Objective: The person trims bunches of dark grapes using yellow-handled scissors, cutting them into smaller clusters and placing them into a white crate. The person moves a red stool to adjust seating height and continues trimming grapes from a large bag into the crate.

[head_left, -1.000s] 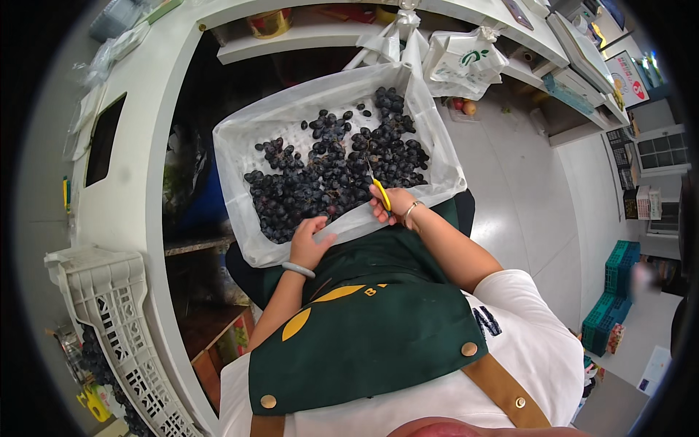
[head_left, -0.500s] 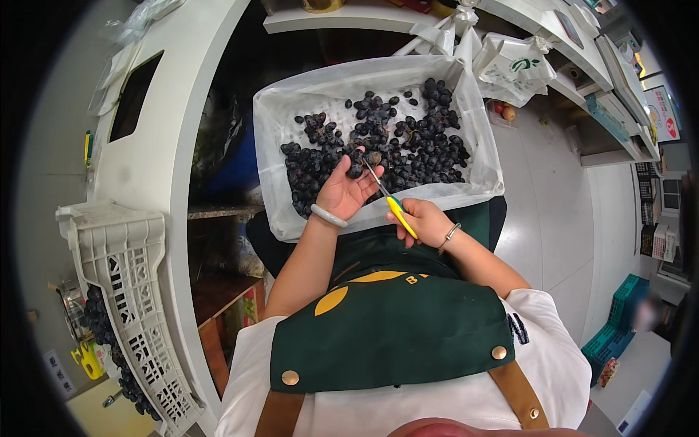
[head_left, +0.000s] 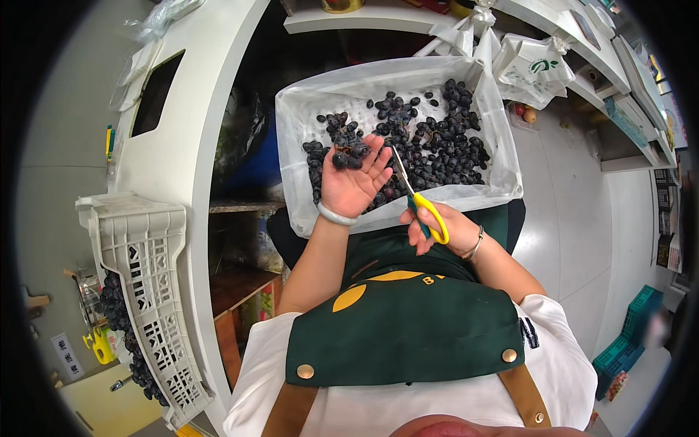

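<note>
My left hand [head_left: 351, 186] is palm up over the near left of a lined crate [head_left: 298, 127], fingers stretched. A small bunch of dark grapes [head_left: 351, 156] rests across its fingers and thumb. My right hand [head_left: 450, 231] grips scissors [head_left: 419, 197] by the yellow and green handles, at the crate's near edge. Their blades point up and away, just right of my left fingertips, not touching the held bunch. Loose grapes and clusters [head_left: 444, 156] lie in the crate, which is lined with white film and sits over my lap.
To the left stand a white counter [head_left: 196, 95] and a tilted white plastic basket [head_left: 145, 240] with more dark grapes [head_left: 120, 306]. A shelf with plastic bags [head_left: 535, 69] runs along the far right. Green crates [head_left: 626, 328] are on the right.
My left hand has drawn the bunch left, away from the scissors, and opened its fingers flatter. The right hand has turned the scissors more upright, handles spread. The view has shifted slightly.
</note>
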Available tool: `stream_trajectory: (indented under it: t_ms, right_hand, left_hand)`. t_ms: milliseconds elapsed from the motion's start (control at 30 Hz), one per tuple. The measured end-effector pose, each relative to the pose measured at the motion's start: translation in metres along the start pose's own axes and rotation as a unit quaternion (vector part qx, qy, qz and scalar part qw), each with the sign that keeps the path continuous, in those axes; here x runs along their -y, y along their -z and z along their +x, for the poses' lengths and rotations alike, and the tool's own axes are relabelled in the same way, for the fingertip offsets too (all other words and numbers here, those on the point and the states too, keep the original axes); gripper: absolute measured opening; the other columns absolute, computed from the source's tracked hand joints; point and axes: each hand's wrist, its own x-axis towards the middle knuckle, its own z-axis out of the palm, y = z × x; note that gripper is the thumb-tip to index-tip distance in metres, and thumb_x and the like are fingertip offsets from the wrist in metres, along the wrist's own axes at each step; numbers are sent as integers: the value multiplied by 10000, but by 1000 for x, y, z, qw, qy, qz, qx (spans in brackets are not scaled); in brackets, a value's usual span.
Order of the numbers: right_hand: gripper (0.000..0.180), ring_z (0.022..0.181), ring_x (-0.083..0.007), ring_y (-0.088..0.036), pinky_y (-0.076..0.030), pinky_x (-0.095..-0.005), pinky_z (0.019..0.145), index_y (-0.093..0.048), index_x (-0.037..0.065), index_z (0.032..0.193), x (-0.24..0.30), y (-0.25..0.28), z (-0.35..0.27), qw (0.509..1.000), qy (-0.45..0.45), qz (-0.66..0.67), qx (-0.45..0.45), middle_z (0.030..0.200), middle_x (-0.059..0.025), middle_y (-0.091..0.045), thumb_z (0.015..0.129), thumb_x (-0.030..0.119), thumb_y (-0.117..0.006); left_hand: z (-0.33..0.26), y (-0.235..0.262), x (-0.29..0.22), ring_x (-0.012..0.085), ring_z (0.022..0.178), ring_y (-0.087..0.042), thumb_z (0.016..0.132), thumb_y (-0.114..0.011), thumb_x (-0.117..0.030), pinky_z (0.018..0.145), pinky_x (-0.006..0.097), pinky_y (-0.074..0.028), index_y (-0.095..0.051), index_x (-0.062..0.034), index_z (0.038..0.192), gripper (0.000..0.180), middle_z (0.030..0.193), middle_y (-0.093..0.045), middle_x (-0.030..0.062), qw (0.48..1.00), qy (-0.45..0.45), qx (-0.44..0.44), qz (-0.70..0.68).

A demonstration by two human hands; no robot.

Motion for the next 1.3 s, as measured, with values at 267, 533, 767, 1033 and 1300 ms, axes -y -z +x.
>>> stream_trajectory:
  t_ms: [267, 533, 767, 1033, 1300]
  right_hand:
    - [426, 641, -121, -596, -458, -209, 573, -489, 31, 1074, 3, -9, -3, 999, 32, -17, 33, 793, -54, -591, 900, 419, -465]
    - [310, 714, -109, -592, -456, -221, 603, -478, 51, 1064, 16, -3, 13, 979, 146, 34, -141, 901, -33, -604, 818, 165, -629]
    - [318, 756, -119, -611, -490, -226, 616, -491, 57, 1095, 35, -6, 26, 965, 183, 100, -159, 959, -43, -599, 818, 133, -627]
    - [256, 670, -131, -598, -515, -238, 551, -502, 41, 1059, 41, -7, 25, 962, 152, 196, -116, 841, -59, -604, 848, 162, -581]
    - [160, 591, -130, -594, -523, -255, 503, -548, 46, 918, 49, 0, 24, 924, 86, 371, -20, 812, -81, -613, 863, 197, -556]
  left_hand:
    - [0, -21, 8, 301, 1228, -392, 883, -454, -343, 993, 446, -351, -364, -70, 1317, 520, 1352, -385, 136, 1000, -17, 10, 12]
    - [-7, -50, 10, 252, 1087, -518, 759, -493, 91, 838, 325, -485, -345, -66, 1297, 580, 1286, -401, 84, 937, -102, -56, 330]
    - [-8, -69, 28, 219, 1122, -496, 730, -492, 131, 947, 328, -411, -347, -20, 1298, 605, 1301, -403, 96, 839, -135, -57, 524]
    - [-16, -90, 32, 143, 1075, -501, 698, -461, 146, 961, 266, -358, -309, -2, 1343, 679, 1223, -475, 89, 857, -92, -30, 505]
    - [-19, -95, 29, 100, 947, -561, 809, -480, 29, 803, 204, -445, -438, -27, 1259, 455, 1079, -571, 41, 866, -62, -102, 486]
